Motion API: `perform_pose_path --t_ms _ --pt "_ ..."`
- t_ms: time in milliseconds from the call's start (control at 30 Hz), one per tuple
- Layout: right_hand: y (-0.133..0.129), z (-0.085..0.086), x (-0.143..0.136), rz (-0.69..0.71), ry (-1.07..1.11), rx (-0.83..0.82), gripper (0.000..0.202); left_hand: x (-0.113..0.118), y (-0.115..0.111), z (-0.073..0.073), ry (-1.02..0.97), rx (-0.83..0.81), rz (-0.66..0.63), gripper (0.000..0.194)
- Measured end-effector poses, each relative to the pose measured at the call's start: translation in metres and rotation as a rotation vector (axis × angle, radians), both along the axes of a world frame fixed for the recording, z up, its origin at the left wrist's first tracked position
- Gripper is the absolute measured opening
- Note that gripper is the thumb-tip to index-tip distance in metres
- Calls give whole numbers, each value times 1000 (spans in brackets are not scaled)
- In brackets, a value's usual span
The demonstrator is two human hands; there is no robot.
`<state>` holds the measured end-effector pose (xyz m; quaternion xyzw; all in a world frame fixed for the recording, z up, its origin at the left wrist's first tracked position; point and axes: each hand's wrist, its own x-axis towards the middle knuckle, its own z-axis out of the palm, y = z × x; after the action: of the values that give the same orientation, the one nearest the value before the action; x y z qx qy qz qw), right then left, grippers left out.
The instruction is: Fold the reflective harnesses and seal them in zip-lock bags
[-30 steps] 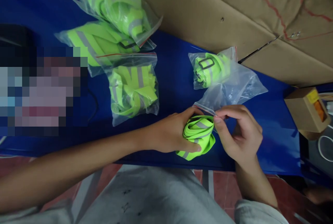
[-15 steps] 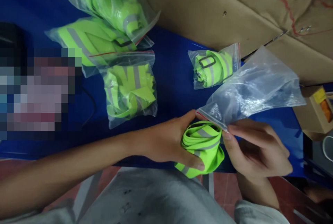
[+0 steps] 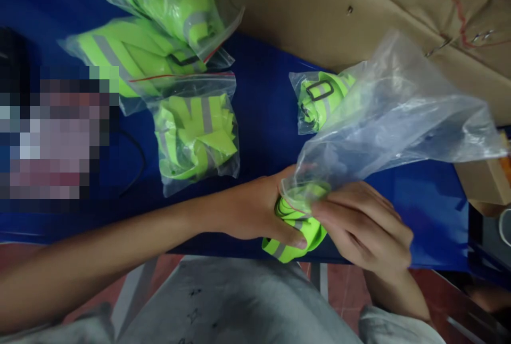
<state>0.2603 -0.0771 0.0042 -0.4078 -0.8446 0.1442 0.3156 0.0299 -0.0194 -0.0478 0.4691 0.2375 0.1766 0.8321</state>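
My left hand (image 3: pixel 255 211) grips a folded neon-green reflective strap bundle (image 3: pixel 293 232) at the near edge of the blue table (image 3: pixel 263 115). My right hand (image 3: pixel 363 224) pinches the mouth of a clear zip bag (image 3: pixel 399 115), which is lifted and puffed out to the upper right. The bag's opening sits over the top of the bundle, between the two hands.
Three filled bags of green straps (image 3: pixel 195 136) lie on the table at the left, and a smaller filled bag (image 3: pixel 319 99) sits behind the raised one. Brown cardboard (image 3: pixel 339 3) runs along the far side. A small carton (image 3: pixel 485 181) stands at the right edge.
My right hand raised the empty bag off the table and drew its open mouth down over the top of the strap bundle in my left hand.
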Motion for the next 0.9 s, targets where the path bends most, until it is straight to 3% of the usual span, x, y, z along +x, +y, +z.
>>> perform_pose_path --t_ms 200,333,400,500,600,667,733,900 --pt "15 0 -5 135 -82 82 28 6 6 4 -70 18 26 44" --pt "13 -1 -2 55 -127 128 34 8 13 9 -106 6 126 35" --pt "13 -5 -2 -81 -77 125 45 8 16 12 -118 46 189 39" --pt "14 -16 -4 -266 201 -104 81 6 17 16 -120 163 313 42" --pt "14 -28 -9 -181 391 -493 99 6 16 16 -124 217 413 42" --pt "13 -34 -14 -150 473 -647 100 7 13 13 -129 219 438 44" --pt "11 -37 -20 -198 571 -686 96 9 9 10 -129 213 434 47" --pt "9 -36 -33 -308 649 -596 83 14 1 7 -166 160 360 39"
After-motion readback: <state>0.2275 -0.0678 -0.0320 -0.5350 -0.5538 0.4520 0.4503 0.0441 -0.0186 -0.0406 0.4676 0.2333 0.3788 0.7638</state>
